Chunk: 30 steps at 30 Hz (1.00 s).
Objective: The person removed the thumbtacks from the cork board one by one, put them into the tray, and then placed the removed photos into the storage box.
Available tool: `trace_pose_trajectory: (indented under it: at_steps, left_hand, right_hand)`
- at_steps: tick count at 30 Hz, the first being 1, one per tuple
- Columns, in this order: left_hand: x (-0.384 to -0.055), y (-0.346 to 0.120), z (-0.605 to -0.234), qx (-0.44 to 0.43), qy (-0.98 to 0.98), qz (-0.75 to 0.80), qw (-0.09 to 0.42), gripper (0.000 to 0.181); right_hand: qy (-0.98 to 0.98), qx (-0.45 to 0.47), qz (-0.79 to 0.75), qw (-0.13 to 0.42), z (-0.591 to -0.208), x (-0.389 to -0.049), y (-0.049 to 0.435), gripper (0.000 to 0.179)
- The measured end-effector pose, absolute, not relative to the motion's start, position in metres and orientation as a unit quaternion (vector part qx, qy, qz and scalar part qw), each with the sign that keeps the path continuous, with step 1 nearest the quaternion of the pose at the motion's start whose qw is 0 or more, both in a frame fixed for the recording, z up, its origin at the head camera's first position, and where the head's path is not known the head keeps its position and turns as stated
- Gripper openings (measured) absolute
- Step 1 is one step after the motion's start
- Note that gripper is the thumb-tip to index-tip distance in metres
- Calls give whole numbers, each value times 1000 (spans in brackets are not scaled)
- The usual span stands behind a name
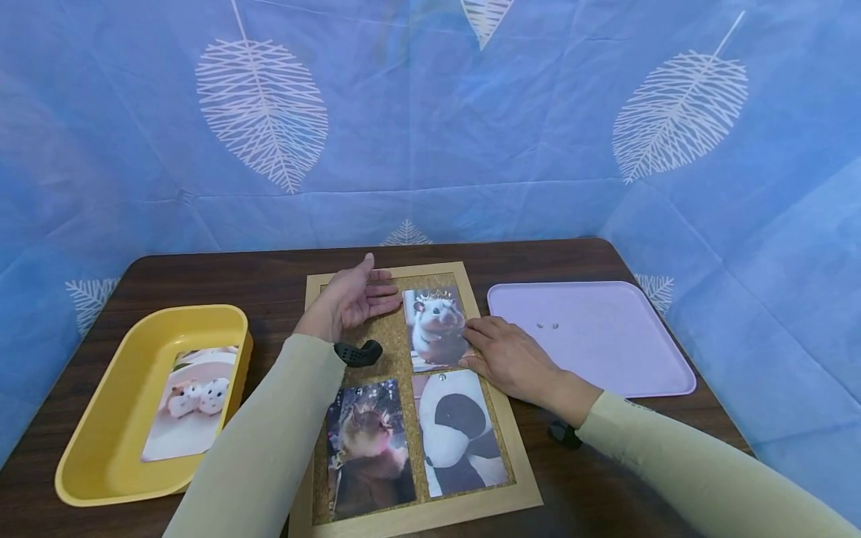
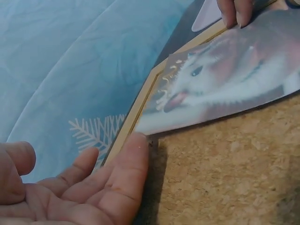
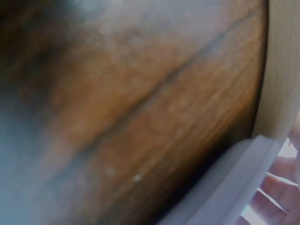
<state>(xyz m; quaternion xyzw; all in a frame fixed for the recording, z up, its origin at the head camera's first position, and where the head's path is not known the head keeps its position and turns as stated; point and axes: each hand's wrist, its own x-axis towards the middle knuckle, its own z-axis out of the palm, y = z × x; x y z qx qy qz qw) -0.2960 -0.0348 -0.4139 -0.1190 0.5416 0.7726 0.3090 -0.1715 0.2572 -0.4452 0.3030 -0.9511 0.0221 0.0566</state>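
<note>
A wood-framed cork board [image 1: 494, 448] lies on the table. On its upper right is a photo of a crowned hamster [image 1: 437, 329], its edge slightly raised off the cork in the left wrist view. My left hand [image 1: 356, 295] has its fingers extended, fingertips at that photo's upper left edge. My right hand [image 1: 507, 355] rests fingertips on the photo's right edge, thumb near its lower corner. Below are a dark photo of a furry animal [image 1: 370, 448] and a black-and-white plush photo [image 1: 460, 433], each with a small pin at its top.
At the left, a yellow tray [image 1: 101, 418] holds another photo [image 1: 191, 407] of two small figures. To the right, a lilac tray [image 1: 605, 359] carries two small pins [image 1: 548, 326]. A blue leaf-print cloth [image 1: 403, 134] hangs behind the dark wood table [image 1: 202, 276].
</note>
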Motion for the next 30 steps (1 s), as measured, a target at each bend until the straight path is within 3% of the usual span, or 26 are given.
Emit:
trace_pose_trajectory:
  at_steps: [14, 22, 30]
  left_hand:
    - [-289, -29, -419, -11, 605, 722, 335, 71]
    - [-276, -27, -427, 40, 600, 714, 359, 42]
    - [-269, -26, -432, 39, 593, 716, 367, 41]
  right_hand:
    - [-951, 304, 17, 59, -446, -172, 257, 56]
    - [-949, 308, 20, 66, -447, -172, 257, 58]
    - [-947, 313, 17, 67, -448, -173, 257, 59]
